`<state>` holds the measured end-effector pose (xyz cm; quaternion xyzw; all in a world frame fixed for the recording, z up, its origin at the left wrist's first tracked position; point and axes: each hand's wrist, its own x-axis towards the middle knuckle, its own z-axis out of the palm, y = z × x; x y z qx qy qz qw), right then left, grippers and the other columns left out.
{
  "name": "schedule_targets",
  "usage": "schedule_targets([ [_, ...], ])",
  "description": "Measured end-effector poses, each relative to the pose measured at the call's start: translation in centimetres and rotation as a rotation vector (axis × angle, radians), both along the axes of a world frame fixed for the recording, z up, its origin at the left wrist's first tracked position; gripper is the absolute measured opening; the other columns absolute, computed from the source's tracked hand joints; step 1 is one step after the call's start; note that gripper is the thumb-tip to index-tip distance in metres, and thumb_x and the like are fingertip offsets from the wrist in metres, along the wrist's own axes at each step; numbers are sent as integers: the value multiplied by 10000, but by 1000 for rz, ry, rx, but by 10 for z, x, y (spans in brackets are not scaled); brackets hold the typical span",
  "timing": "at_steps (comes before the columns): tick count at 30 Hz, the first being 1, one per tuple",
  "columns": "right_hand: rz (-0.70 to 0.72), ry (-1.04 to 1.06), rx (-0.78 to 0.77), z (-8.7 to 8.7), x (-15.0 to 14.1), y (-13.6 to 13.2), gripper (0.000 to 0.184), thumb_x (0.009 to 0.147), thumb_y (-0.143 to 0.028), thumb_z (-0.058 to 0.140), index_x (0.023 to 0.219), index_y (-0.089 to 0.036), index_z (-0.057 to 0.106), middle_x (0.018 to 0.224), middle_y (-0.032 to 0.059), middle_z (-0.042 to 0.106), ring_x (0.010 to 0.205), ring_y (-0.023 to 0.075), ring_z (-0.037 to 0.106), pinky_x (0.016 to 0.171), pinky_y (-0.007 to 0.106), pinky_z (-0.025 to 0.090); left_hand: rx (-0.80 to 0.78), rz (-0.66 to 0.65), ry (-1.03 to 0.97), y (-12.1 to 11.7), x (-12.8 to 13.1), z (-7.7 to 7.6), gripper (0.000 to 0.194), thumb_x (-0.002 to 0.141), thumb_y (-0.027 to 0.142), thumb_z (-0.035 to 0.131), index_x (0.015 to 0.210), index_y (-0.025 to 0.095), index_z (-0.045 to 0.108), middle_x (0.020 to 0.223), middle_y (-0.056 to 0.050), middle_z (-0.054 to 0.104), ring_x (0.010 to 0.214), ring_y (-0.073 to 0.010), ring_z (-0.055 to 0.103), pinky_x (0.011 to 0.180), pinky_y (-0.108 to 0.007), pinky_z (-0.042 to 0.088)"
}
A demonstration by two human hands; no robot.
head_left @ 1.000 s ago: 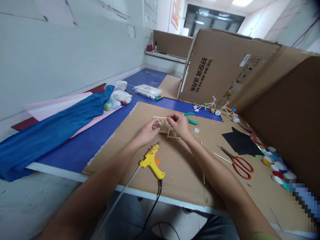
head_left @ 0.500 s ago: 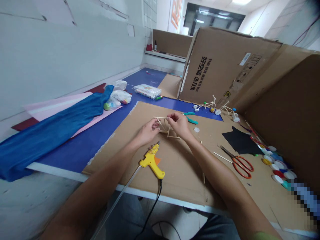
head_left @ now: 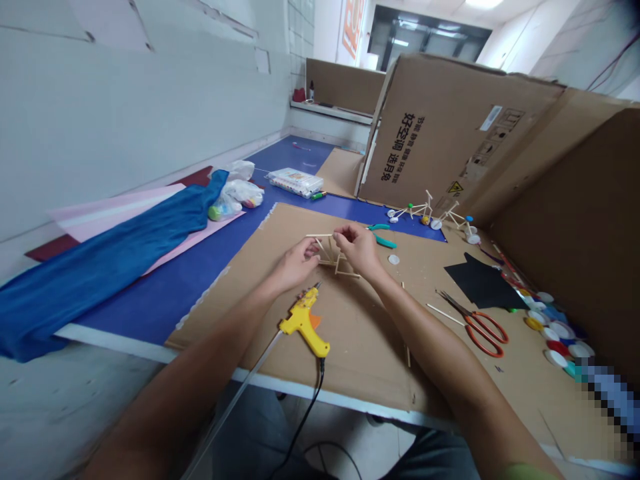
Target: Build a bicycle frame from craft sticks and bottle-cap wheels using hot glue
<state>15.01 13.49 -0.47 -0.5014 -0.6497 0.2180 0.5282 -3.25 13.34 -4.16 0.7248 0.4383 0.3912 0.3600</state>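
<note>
A small frame of thin wooden sticks [head_left: 334, 257] stands on the cardboard sheet [head_left: 280, 230] in front of me. My left hand [head_left: 296, 262] pinches the frame's left side with closed fingers. My right hand [head_left: 358, 248] grips its upper right, where a stick juts out leftward. A yellow hot glue gun [head_left: 305, 321] lies on the cardboard just below my left hand, nozzle pointing toward the frame.
Red-handled scissors [head_left: 480, 327], black paper [head_left: 480, 283] and coloured bottle caps [head_left: 555, 333] lie at the right. Teal pliers [head_left: 383, 235] and two finished stick models [head_left: 430, 213] sit beyond my hands. Cardboard boxes [head_left: 450, 133] wall the back and right. Blue cloth [head_left: 100, 260] lies left.
</note>
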Motion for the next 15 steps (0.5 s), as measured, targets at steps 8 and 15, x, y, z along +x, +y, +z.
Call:
schedule_targets([
  [8, -33, -16, -8, 2, -1, -1, 107, 783, -273, 612, 758, -185, 667, 678, 2, 666, 616, 155, 584, 621, 288, 456, 12, 0, -3, 3, 0, -4, 349, 847, 175, 574, 1194, 199, 595, 1105, -72, 710, 1002, -197, 670, 929, -361, 534],
  [15, -40, -40, 0, 5, -3, -4, 104, 783, -272, 615, 731, -190, 651, 658, -5, 654, 599, 149, 569, 625, 286, 451, -1, 3, 1, 2, 0, -2, 348, 852, 184, 571, 1198, 198, 596, 1115, -73, 709, 1007, -195, 672, 921, -354, 541],
])
